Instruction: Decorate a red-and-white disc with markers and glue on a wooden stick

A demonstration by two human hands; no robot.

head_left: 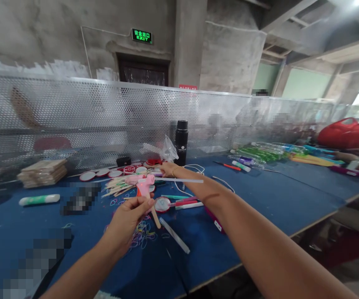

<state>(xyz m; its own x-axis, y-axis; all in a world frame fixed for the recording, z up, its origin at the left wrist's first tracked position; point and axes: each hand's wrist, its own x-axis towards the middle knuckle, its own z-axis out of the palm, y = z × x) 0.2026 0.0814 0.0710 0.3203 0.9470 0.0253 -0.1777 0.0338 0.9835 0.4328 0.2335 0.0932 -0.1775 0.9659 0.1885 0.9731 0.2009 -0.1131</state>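
My left hand (pixel 132 216) is closed round the handle of a pink hot glue gun (pixel 143 179), held above the table. Out of the gun's back, a long translucent glue stick (pixel 179 180) points right. Stretched far forward, my right hand (pixel 168 169) is among the things by the black bottle; its fingers look bent together, and what they grip is hidden. A wooden craft stick (pixel 156 218) shows just below the gun. Close by are a red-rimmed round piece (pixel 162 204), several pens (pixel 187 203) and loose coloured rubber bands (pixel 143 234).
A black bottle (pixel 182 143) stands before the perforated metal screen (pixel 98 108). Wooden sticks (pixel 117 187) and red-rimmed discs (pixel 87 176) lie left of it. Farther left are stacked wooden pieces (pixel 44 172) and a glue tube (pixel 39 200). White cable (pixel 195 167) curls near my right forearm.
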